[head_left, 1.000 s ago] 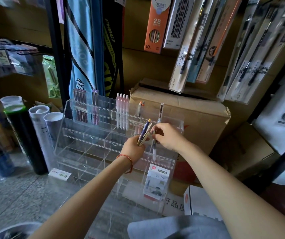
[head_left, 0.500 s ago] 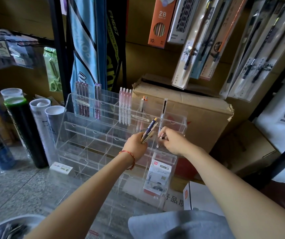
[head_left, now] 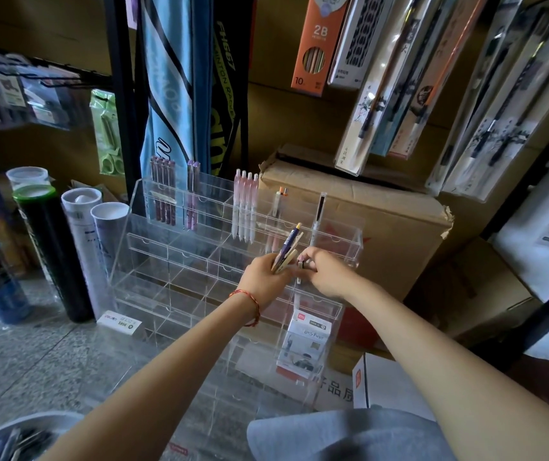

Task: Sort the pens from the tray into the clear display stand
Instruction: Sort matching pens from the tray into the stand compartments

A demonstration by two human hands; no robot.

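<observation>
**Head view**

- Clear tiered acrylic display stand (head_left: pixel 140 207): stands on the speckled grey stone floor (head_left: pixel 27 354), in front of a brown cardboard box (head_left: pixel 386 227).
- Stand, top row, left to right, all upright: maroon pens (head_left: pixel 163 197), two lilac pens (head_left: pixel 192 201), four pink-and-white pens (head_left: pixel 245 207), two orange-tipped pens (head_left: pixel 279 202), one black-capped clear pen (head_left: pixel 320 211).
- Stand, lower right compartment: a white boxed pen pack (head_left: pixel 303 341).
- Left hand (head_left: pixel 265 277): held in front of the stand's second tier, with a red string bracelet (head_left: pixel 250 306) on the wrist. The fingers are curled round a bundle of loose pens (head_left: pixel 288 246) (a dark blue barrel with a yellow tip and a cream one beside it). The bundle slants up and to the right out of the fist.
- Right hand (head_left: pixel 328 272): just beside the left hand, almost touching it. Thumb and forefinger are closed in a pinch on a slim dark-ended pen (head_left: pixel 301 265). Only that end shows at the fingertips, plus a short pale piece below the hand against the stand's front wall; the rest is hidden.
- Pale rounded tray (head_left: pixel 43 422): bottom left corner, well apart from both hands, with more pens lying in it (dim, colours unclear).
- Left of the stand: a black tube with a green rim (head_left: pixel 50 257) and two white cylindrical tubes (head_left: pixel 83 247).
- Above, hanging: an orange 2B pencil box (head_left: pixel 316 44).
</observation>
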